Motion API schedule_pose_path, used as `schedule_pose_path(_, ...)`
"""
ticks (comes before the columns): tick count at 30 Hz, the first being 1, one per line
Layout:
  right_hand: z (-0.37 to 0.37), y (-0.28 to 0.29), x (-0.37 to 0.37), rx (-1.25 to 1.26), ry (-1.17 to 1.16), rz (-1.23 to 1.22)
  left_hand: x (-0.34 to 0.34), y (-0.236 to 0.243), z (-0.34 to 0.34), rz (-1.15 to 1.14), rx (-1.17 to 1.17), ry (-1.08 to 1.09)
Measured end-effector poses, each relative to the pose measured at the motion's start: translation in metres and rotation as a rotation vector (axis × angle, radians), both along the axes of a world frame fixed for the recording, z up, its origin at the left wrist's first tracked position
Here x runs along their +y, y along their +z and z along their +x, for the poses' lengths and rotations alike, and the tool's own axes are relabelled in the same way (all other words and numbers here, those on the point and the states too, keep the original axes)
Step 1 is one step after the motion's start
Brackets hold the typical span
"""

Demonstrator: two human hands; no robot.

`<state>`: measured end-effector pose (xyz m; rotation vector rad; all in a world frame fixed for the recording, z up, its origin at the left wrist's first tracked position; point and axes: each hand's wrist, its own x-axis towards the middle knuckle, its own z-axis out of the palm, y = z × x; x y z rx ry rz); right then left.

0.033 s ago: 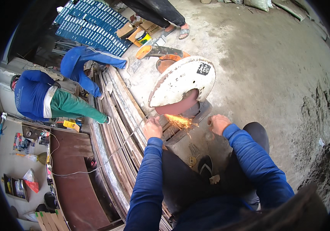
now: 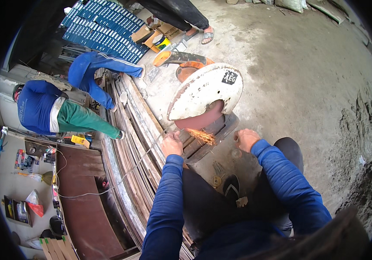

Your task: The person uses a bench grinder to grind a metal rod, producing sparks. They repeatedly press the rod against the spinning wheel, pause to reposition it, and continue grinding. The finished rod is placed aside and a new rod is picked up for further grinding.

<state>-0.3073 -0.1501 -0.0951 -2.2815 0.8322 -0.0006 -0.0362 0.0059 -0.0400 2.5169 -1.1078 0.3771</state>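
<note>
The head view has a cut-off machine with a rust-flecked white metal guard [image 2: 205, 93] just right of the frame's middle, its reddish-brown abrasive disc [image 2: 201, 118] showing below. The spray of orange sparks [image 2: 202, 136] under the disc is shorter and tighter than an instant ago; the disc is probably still cutting, perhaps with lighter contact. Both hands have stayed in place. The person's left hand [image 2: 171, 144], near the centre, is curled with fingertips pinched beside the sparks; whether it holds anything cannot be told. The right hand [image 2: 247, 140], to the right, is loosely clenched near the machine's dark base [image 2: 231, 124], its grip likewise unclear. Long narrow bars [image 2: 125, 143] lie left of centre; a co-worker in green trousers [image 2: 77, 116] bends at upper left.
</note>
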Motion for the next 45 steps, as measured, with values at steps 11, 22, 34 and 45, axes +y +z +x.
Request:
schedule_pose_path(11,0.009,-0.001,-0.008,-0.007,0.009,0.016,0.007,-0.018,0.020,-0.132,0.246,-0.070)
schedule_pose_path(22,0.009,0.003,-0.009,0.020,0.001,0.018,0.003,-0.026,0.031,-0.192,0.318,-0.048)
schedule_pose_path(34,0.010,0.006,-0.009,0.029,-0.010,0.037,-0.007,-0.007,0.014,-0.195,0.146,-0.064)
schedule_pose_path(45,0.011,0.001,-0.011,0.037,-0.016,0.043,-0.009,-0.007,0.016,-0.166,0.086,-0.100)
